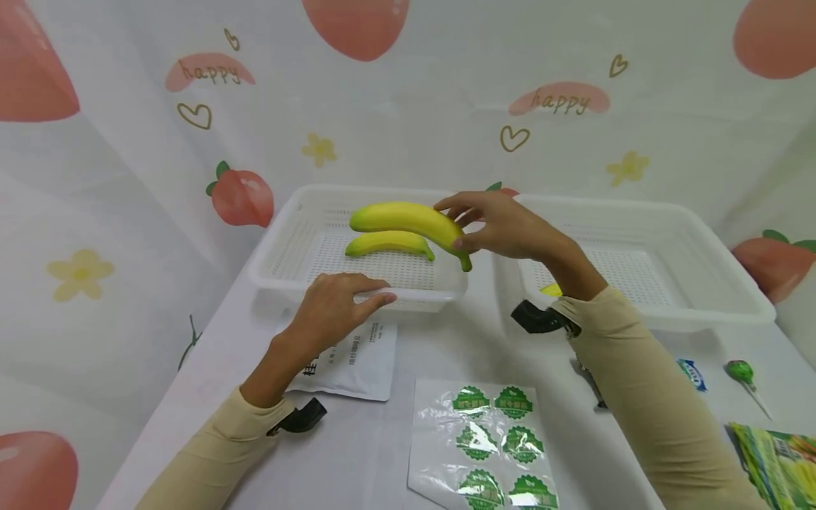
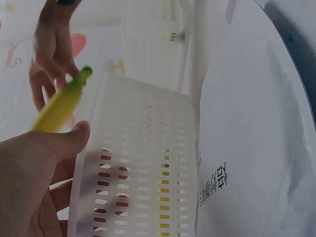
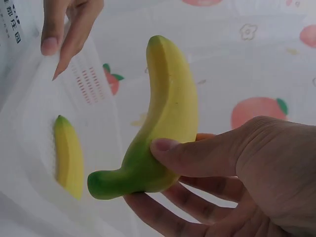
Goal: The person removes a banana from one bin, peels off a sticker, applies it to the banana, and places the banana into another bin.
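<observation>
My right hand [image 1: 506, 227] holds a yellow banana [image 1: 404, 216] with green ends, pinched near its stem between thumb and fingers, above the left white basket [image 1: 423, 295]. Below it, a second banana [image 1: 385, 242] lies on the basket's perforated floor; the right wrist view shows this lower banana [image 3: 69, 155] too. At the front rim of the same basket, my left hand [image 1: 334, 304] grips the edge, thumb outermost in the head view. Through the slotted wall [image 2: 138, 148] in the left wrist view, fingers and yellow show.
The right white basket [image 1: 701, 315] has a bit of something yellow [image 1: 551, 290] by its near wall. A white printed pouch [image 1: 357, 361] lies before the left basket. Nearer are a sheet of green stickers [image 1: 474, 443], a lollipop [image 1: 741, 370], a small blue-and-white packet [image 1: 691, 374] and green-yellow packets [image 1: 780, 457].
</observation>
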Available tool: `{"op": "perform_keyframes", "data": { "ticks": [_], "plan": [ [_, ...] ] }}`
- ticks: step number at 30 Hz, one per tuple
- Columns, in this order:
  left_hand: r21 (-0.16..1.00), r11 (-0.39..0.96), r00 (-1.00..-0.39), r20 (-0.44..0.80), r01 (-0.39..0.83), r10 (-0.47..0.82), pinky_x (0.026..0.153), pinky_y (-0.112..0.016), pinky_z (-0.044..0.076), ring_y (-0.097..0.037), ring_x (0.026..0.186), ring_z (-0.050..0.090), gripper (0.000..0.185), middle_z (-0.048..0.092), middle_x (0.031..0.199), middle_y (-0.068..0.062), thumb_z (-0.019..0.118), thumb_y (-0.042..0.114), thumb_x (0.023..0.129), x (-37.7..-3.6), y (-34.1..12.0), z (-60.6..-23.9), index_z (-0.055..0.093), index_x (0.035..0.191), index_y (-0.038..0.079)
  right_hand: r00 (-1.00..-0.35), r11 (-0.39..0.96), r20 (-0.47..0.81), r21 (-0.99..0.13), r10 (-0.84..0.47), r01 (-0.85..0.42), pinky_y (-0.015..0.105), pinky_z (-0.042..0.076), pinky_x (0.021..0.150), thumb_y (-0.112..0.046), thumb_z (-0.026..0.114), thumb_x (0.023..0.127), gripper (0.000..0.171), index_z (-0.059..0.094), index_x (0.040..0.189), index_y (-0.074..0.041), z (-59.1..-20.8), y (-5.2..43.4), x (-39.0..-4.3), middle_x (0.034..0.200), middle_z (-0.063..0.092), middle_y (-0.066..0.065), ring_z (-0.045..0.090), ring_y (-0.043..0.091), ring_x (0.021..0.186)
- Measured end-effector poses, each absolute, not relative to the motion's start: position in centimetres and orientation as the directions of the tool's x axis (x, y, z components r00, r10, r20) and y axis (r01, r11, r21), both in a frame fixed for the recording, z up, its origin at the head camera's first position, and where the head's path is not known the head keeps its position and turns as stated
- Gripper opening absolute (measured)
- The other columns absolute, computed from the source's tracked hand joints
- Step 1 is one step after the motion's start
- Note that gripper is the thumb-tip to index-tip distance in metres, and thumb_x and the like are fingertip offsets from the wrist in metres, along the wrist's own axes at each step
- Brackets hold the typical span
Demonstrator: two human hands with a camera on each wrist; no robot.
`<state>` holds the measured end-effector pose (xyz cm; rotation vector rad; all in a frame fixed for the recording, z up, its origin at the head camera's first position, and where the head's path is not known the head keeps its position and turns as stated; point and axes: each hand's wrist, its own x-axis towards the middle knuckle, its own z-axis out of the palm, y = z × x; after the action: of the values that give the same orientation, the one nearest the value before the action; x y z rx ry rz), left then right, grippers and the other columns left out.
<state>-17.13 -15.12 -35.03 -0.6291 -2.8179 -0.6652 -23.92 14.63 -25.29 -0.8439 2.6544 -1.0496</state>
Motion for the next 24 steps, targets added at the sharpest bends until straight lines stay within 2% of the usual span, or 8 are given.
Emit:
{"op": "perform_keyframes", "data": {
  "ticks": [4,8,13,17,24],
  "plan": [
    [0.39,0.808,-0.894,0.27,0.442,0.359,0.097,-0.054,0.048,-0.028,0.123,0.071,0.041,0.079,0.121,0.001,0.07,0.052,0.1,-17.2,-15.2,-35.0,0.081,0.126,0.022,-0.82,0.599,0.127,-0.622,-0.558,-0.504,0.054,0.051,0.104,-0.006,0.08,0.094,0.057,0.062,0.147,-0.015,-25.1,17.0,-21.6,0.136,0.068,0.005,0.063,0.029,0.128],
    [0.392,0.806,-0.893,0.271,0.444,0.36,0.101,-0.055,0.048,-0.029,0.123,0.071,0.041,0.079,0.121,0.001,0.07,0.052,0.099,-17.2,-15.3,-35.0,0.08,0.126,0.022,-0.814,0.589,0.157,-0.615,-0.56,-0.524,0.046,0.055,0.097,-0.005,0.082,0.093,0.057,0.063,0.146,-0.013,-25.8,19.1,-19.0,0.13,0.071,0.004,0.066,0.024,0.12],
    [0.385,0.81,-0.893,0.276,0.442,0.356,0.1,-0.054,0.049,-0.029,0.122,0.071,0.042,0.079,0.121,0.0,0.07,0.052,0.1,-17.2,-15.2,-35.1,0.08,0.126,0.022,-0.821,0.581,0.12,-0.65,-0.558,-0.49,0.035,0.06,0.092,-0.003,0.083,0.09,0.06,0.063,0.146,-0.013,-27.7,21.2,-16.2,0.127,0.071,0.002,0.066,0.02,0.115],
    [0.384,0.812,-0.894,0.277,0.439,0.353,0.097,-0.053,0.049,-0.028,0.122,0.071,0.041,0.079,0.121,0.0,0.07,0.052,0.1,-17.1,-15.1,-35.1,0.08,0.126,0.022,-0.827,0.575,0.087,-0.679,-0.555,-0.457,0.032,0.061,0.089,-0.001,0.083,0.089,0.061,0.064,0.145,-0.014,-29.5,22.4,-14.5,0.123,0.071,0.0,0.066,0.02,0.113],
    [0.388,0.81,-0.894,0.277,0.44,0.354,0.098,-0.053,0.048,-0.028,0.122,0.071,0.04,0.079,0.121,0.0,0.07,0.051,0.1,-17.0,-15.0,-35.0,0.08,0.126,0.022,-0.813,0.57,0.047,-0.69,-0.58,-0.446,0.028,0.061,0.08,-0.006,0.084,0.09,0.058,0.065,0.144,-0.011,-32.4,23.3,-12.5,0.122,0.071,0.0,0.066,0.019,0.11]
  ]
}}
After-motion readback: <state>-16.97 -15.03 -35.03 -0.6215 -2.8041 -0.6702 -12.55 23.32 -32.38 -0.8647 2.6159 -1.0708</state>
